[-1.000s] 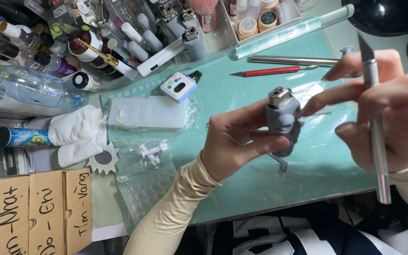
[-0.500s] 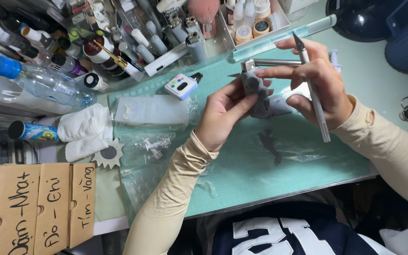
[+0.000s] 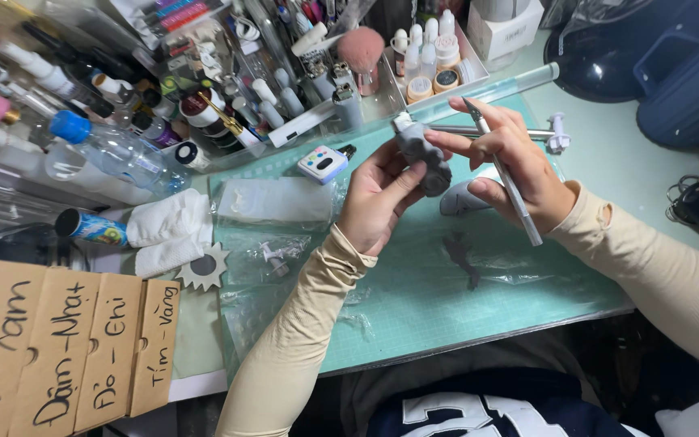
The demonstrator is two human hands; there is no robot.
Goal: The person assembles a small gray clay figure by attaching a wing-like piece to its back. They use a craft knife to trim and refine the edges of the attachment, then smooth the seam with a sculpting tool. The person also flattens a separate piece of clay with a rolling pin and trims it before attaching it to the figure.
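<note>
Grey plastic, a small model part [image 3: 421, 154], sits pinched in my left hand [image 3: 378, 198], thumb pressed against its lower side and the fingers curled behind it, held up above the green cutting mat [image 3: 414, 299]. Its long axis runs on a slant, the pale squarish end pointing up and away from me toward the far left, the rounded darker end pointing down toward my right. My right hand [image 3: 519, 166] touches the part's upper edge with an outstretched fingertip, while the other fingers close around a slim silver hobby knife [image 3: 502, 174], whose blade end points up and away and whose handle runs down toward my wrist. Below the hands a small dark piece [image 3: 461, 255] lies on a clear plastic bag on the mat. To the left lie more clear bags [image 3: 273, 259], one holding small white parts, and a white folded cloth [image 3: 167, 226] with a grey toothed disc [image 3: 202, 267] just beside it. A clear organiser tray [image 3: 285, 97] at the far edge holds paint jars, droppers and a pink fluffy brush [image 3: 363, 48]; a white tray [image 3: 438, 61] next to it holds small capped bottles. A water bottle [image 3: 115, 154] with a blue cap lies on its side at the left. Brown cardboard tabs [image 3: 66, 356] with handwriting stand at the near left. The desk beyond the mat is pale, with dark blue things at the far right.
</note>
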